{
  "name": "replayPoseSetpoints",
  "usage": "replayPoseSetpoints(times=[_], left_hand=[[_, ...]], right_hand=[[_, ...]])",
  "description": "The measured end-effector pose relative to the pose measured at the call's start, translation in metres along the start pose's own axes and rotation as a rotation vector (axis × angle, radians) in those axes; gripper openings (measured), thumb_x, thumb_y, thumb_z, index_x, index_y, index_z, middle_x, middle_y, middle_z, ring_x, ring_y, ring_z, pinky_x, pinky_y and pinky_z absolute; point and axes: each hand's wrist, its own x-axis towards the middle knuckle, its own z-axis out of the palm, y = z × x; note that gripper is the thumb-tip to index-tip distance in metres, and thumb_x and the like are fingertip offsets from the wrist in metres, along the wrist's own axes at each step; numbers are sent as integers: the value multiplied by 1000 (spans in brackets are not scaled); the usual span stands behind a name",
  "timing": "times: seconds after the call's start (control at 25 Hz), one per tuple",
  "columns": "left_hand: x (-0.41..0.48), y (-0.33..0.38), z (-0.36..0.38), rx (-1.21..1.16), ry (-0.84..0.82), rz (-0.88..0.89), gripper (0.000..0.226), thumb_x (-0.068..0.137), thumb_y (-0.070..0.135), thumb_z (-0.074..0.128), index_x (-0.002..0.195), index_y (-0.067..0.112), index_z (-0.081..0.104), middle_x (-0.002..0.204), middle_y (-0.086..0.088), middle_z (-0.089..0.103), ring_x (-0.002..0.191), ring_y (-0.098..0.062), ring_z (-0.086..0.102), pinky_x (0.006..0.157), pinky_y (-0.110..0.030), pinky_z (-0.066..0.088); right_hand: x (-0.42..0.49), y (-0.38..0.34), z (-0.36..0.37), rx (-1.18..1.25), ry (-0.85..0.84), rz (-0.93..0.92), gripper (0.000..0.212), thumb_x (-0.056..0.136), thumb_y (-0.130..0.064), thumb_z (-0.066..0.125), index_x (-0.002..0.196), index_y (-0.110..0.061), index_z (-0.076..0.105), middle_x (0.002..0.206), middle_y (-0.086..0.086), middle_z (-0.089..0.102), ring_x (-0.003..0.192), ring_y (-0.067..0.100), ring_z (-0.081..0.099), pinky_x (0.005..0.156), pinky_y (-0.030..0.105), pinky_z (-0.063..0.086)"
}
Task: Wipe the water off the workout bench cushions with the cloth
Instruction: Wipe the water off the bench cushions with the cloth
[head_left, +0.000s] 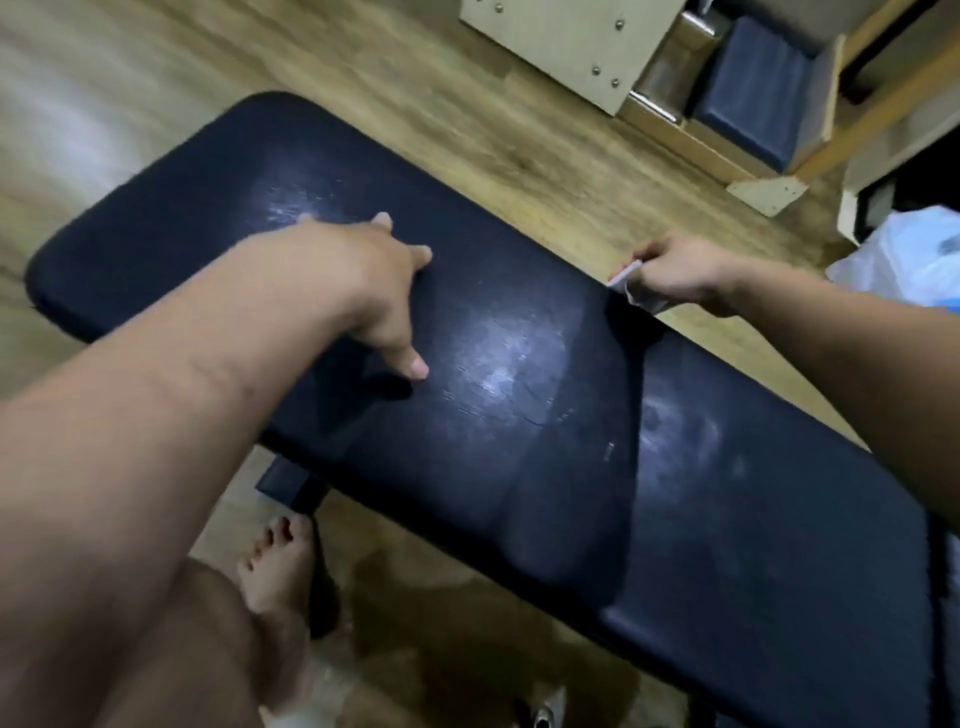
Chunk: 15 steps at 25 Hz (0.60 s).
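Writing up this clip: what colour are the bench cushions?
Very dark navy, almost black, with pale shiny patches on the bench cushions; seen in the head view.

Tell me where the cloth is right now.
In the head view, the cloth is bunched in the right hand, at the far edge of the bench cushion, near the seam between the two pads.

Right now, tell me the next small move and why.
Probably draw the cloth, gripped by the right hand at the far edge, across the pale wet patch mid-cushion; the left hand rests spread beside it.
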Motion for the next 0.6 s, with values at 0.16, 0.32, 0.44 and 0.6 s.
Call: replayPoseSetpoints(times=[0.16, 0.32, 0.44, 0.6], left_hand=[[9, -27, 9, -15, -83, 18, 130, 58, 64, 80, 148, 46, -12, 158, -3, -26, 143, -52, 8, 113, -67, 14], [19, -46, 10, -69, -105, 27, 135, 56, 62, 83, 140, 56, -22, 151, 4, -40, 128, -65, -28, 96, -83, 17], [27, -64, 12, -163, -113, 22, 144, 48, 64, 86, 135, 57, -28, 144, 0, -50, 118, -69, -35, 89, -88, 11], [34, -67, 2, -224, -143, 113, 130, 64, 50, 84, 143, 52, -21, 146, -7, -48, 111, -74, -35, 77, -92, 5]], right_hand=[[35, -80, 20, 21, -49, -73, 24, 78, 5, 50, 95, 7, 67, 76, 13, 56, 68, 23, 50, 68, 32, 46], [65, -157, 40, 34, -53, -137, 22, 80, 8, 53, 96, 7, 67, 70, 11, 60, 63, 23, 54, 69, 32, 53], [85, -212, 54, 21, -66, -187, 22, 80, 8, 52, 95, 4, 67, 60, 1, 65, 60, 20, 59, 62, 28, 57], [101, -273, 70, -64, -59, -283, 23, 81, 5, 50, 96, 1, 67, 76, 10, 62, 64, 20, 60, 50, 17, 53]])
